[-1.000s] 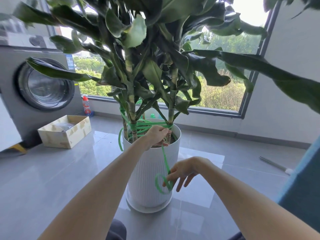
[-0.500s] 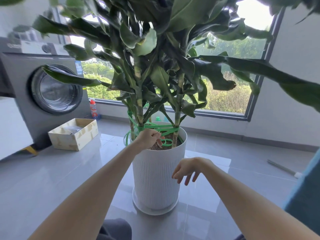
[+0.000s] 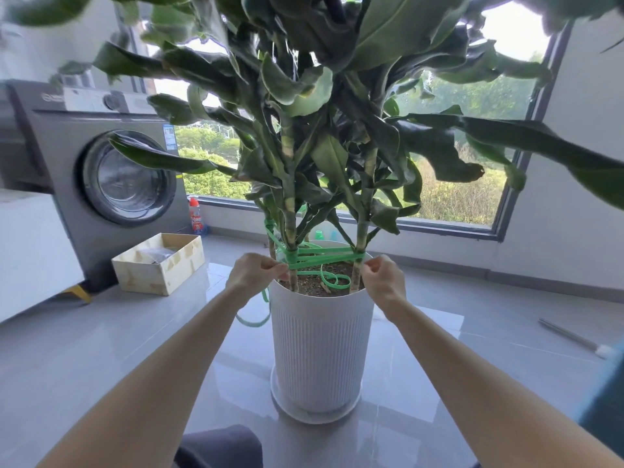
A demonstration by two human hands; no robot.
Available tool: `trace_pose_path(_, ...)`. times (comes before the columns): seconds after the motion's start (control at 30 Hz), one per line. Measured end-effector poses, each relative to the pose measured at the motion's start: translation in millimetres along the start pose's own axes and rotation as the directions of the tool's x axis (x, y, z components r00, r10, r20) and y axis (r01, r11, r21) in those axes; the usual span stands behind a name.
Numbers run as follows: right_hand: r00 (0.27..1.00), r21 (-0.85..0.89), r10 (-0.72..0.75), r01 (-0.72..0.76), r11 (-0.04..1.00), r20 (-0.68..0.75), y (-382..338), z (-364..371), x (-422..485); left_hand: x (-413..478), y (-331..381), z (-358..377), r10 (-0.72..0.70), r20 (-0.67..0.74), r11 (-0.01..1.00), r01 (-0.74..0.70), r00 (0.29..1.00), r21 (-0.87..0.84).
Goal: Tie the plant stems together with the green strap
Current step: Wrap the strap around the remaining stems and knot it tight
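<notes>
- The left hand (image 3: 255,273) pinches the green strap (image 3: 320,260) at the left stem (image 3: 289,228). The right hand (image 3: 383,276), fingers curled, seems to pinch it beside the right stem (image 3: 363,231).
- Pull both ends outward evenly, keeping the bands flat and snug without bending the stems.
- The strap runs left to right, nearly level, just above the soil in the white pot (image 3: 320,349). Slack curls on the soil and hangs down the pot's left side.
</notes>
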State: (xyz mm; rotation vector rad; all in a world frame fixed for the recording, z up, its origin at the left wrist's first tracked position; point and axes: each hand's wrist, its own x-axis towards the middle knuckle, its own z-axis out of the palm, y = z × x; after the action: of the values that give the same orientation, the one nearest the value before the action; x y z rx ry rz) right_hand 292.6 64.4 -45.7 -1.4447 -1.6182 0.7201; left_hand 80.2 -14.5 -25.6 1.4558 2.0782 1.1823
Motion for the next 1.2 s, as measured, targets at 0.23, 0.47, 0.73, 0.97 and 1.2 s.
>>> trace_pose_path(0.23,0.994,0.209,-0.012,0.034,0.977,-0.108,-4.8,0.7,7.6,8.3,5.9,11.0,-0.095,-0.08,0.995,0.094,0.992,-0.017)
trace_pose_path(0.47,0.982,0.181,-0.028,0.062,0.982,-0.185,-6.6,7.1,9.6,14.9,6.5,18.3,-0.104,-0.077,0.989,0.094,0.992,-0.117)
trace_pose_path(0.73,0.978,0.35,0.017,0.058,0.935,-0.209,-2.3,4.7,12.1,15.0,0.4,13.1,-0.009,-0.044,0.995,0.005,0.999,-0.1)
trace_pose_path(0.97,0.97,0.17,-0.065,0.107,0.98,-0.235,-3.0,4.9,9.9,15.1,-3.6,8.9,0.059,0.015,0.996,-0.058,0.998,-0.071)
trace_pose_path(1.2,0.909,-0.139,-0.242,0.207,0.969,-0.338,-1.9,6.7,6.7,14.8,-4.3,10.1,0.042,-0.011,0.994,-0.043,0.999,-0.101)
